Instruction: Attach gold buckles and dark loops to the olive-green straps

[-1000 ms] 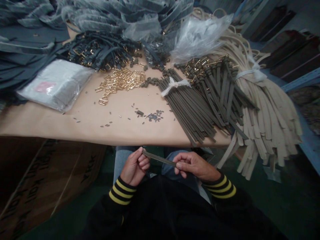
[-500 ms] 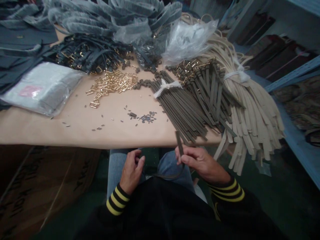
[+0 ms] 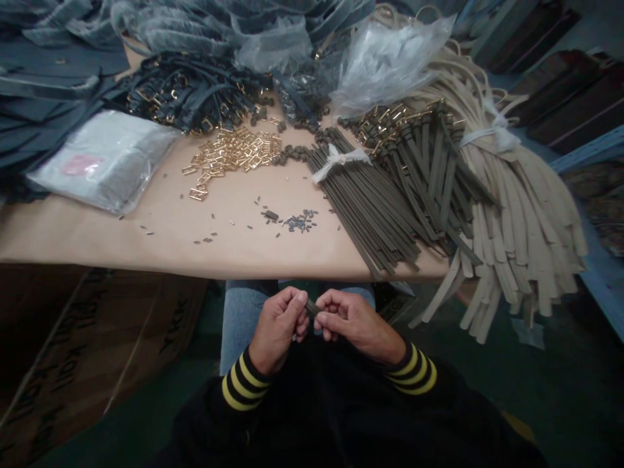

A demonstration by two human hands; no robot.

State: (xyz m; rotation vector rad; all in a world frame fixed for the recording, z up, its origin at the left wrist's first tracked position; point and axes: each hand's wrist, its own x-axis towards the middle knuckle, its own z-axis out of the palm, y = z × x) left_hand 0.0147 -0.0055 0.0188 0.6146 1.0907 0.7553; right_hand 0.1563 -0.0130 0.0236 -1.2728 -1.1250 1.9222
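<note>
Over my lap, just off the table's front edge, both hands pinch a dark olive strap (image 3: 312,307). A short stretch of it shows between the fingertips; the rest is hidden by my hands and dark clothing. My left hand (image 3: 283,322) is closed on one side of it, thumb on top. My right hand (image 3: 353,323) grips the other side between thumb and bent fingers. On the table ahead lies a bundle of similar olive straps (image 3: 365,201), tied with a white strip (image 3: 338,160). Small dark pieces (image 3: 299,222) are scattered left of the bundle.
On the table (image 3: 234,250) are a heap of gold buckles (image 3: 238,153), black straps with buckles (image 3: 190,94), a plastic-wrapped packet (image 3: 104,159) and clear plastic bags (image 3: 390,62). Olive straps with buckles (image 3: 429,169) and beige straps (image 3: 521,221) hang toward the right edge. A cardboard box (image 3: 131,325) stands below left.
My right hand has come down and left with the strap, away from the table edge. My left hand, empty before, has moved right and now grips the strap too. The view has shifted slightly.
</note>
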